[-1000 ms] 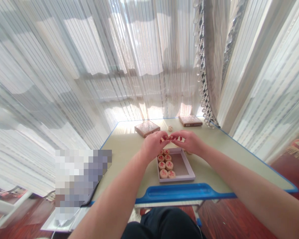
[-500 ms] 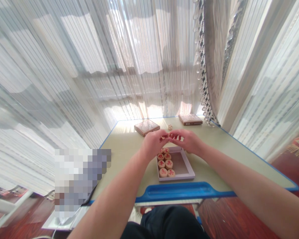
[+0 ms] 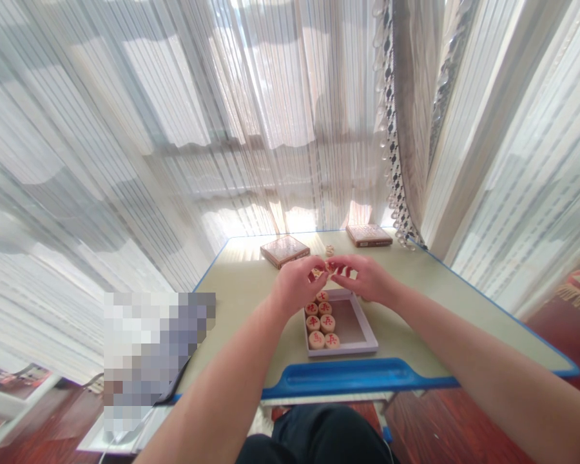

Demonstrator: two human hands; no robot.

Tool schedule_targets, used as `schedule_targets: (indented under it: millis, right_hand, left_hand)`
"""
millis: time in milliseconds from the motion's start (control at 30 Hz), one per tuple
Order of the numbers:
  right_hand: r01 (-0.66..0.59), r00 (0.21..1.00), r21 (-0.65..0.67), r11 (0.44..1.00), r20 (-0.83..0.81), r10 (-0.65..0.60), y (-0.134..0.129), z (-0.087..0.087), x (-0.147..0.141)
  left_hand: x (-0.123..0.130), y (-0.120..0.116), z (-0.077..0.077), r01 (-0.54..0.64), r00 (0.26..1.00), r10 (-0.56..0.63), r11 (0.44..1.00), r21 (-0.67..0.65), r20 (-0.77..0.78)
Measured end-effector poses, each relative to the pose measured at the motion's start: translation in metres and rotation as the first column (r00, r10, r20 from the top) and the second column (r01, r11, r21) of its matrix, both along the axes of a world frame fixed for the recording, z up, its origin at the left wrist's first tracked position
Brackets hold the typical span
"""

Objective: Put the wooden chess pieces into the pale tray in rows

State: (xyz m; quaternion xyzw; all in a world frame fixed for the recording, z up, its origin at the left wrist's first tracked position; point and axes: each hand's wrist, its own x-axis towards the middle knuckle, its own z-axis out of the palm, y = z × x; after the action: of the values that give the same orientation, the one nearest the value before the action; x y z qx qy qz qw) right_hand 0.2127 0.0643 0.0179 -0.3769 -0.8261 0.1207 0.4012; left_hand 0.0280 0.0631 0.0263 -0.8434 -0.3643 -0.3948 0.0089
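Observation:
Over the far end of a shallow white box (image 3: 371, 336), my left hand (image 3: 297, 282) and my right hand (image 3: 367, 278) meet at the fingertips. Between them is a small round Chinese chess piece (image 3: 329, 266), pinched from both sides; its face is hard to read. Inside the box, along its left side, lie two columns of wooden Chinese chess pieces (image 3: 327, 323) with red characters facing up. My left hand hides the far left corner of the box. Just beyond my fingers stands a small stack of pieces (image 3: 329, 250).
Two flat brown boxes, one left (image 3: 285, 250) and one right (image 3: 368, 234), rest at the back of the pale table (image 3: 236, 309). A blue tray groove (image 3: 348, 372) runs along the near edge. Sheer curtains (image 3: 270, 161) hang behind. A blurred patch covers something at left.
My hands stay together around the piece, with the right thumb a little farther from the fingers. The whole view has shifted slightly. The pieces in the box look unchanged.

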Motion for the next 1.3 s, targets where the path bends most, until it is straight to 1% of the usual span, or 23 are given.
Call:
schedule_targets:
  millis: [133,200,300,400,533,667,767,833,900,1000,1067,1133,1233,1300]
  right_hand:
    - [-0.017,1.000,-0.050,0.999,0.011,0.018,-0.001,0.001,-0.001]
    - [-0.009,0.999,-0.023,1.000,0.032,0.010,-0.001,0.001,0.001]
    - [0.023,0.996,0.051,0.998,0.084,-0.027,-0.002,0.002,0.004]
    - [0.033,0.989,0.079,0.996,0.140,-0.043,-0.004,0.003,0.005]
    - [0.040,0.980,0.063,0.997,0.192,-0.052,-0.005,0.003,0.005]
    - [0.080,0.976,0.053,0.995,0.200,-0.089,-0.003,0.002,0.008]
    - [0.079,0.977,0.030,0.996,0.197,-0.083,-0.002,0.002,0.010]
    - [0.083,0.979,0.012,0.996,0.188,-0.084,-0.004,0.006,0.010]
    - [0.119,0.979,-0.029,0.992,0.168,-0.113,-0.010,0.013,0.009]
    - [0.143,0.984,-0.114,0.983,0.123,-0.129,-0.030,0.025,0.000]
    - [0.053,0.994,-0.129,0.990,0.099,-0.040,-0.047,0.027,-0.007]
    - [0.007,0.999,-0.087,0.996,0.050,-0.002,-0.064,0.021,-0.013]
    - [0.074,0.997,0.021,0.997,-0.029,-0.074,-0.082,0.002,-0.018]
    - [0.094,0.995,0.024,0.995,-0.024,-0.093,-0.090,-0.010,-0.019]
  left_hand:
    - [-0.001,-0.001,0.000,-0.009,1.000,0.008,1.000,-0.005,-0.021]
    - [-0.002,-0.003,0.002,0.007,1.000,-0.007,1.000,-0.018,-0.025]
    - [-0.004,-0.007,0.006,0.009,1.000,-0.009,0.999,-0.045,-0.008]
    - [-0.006,-0.007,0.007,-0.027,0.999,0.026,0.998,-0.062,-0.024]
    - [-0.008,-0.001,0.003,-0.072,0.995,0.068,0.996,-0.052,-0.071]
    - [-0.012,0.003,-0.001,-0.119,0.991,0.117,0.992,-0.035,-0.059]
    - [-0.015,0.006,-0.003,-0.154,0.987,0.153,0.988,-0.028,-0.058]
    - [-0.017,0.008,-0.004,-0.174,0.983,0.172,0.984,-0.027,-0.062]
    - [-0.020,0.010,-0.006,-0.212,0.976,0.209,0.977,-0.034,-0.063]
    - [-0.025,0.014,-0.010,-0.285,0.958,0.283,0.957,-0.049,-0.047]
    - [-0.028,0.017,-0.013,-0.315,0.949,0.312,0.947,-0.057,-0.051]
    - [-0.031,0.020,-0.016,-0.335,0.942,0.331,0.939,-0.071,-0.061]
    - [-0.032,0.023,-0.019,-0.357,0.933,0.348,0.928,-0.108,-0.095]
    - [-0.032,0.024,-0.020,-0.378,0.924,0.368,0.920,-0.101,-0.107]
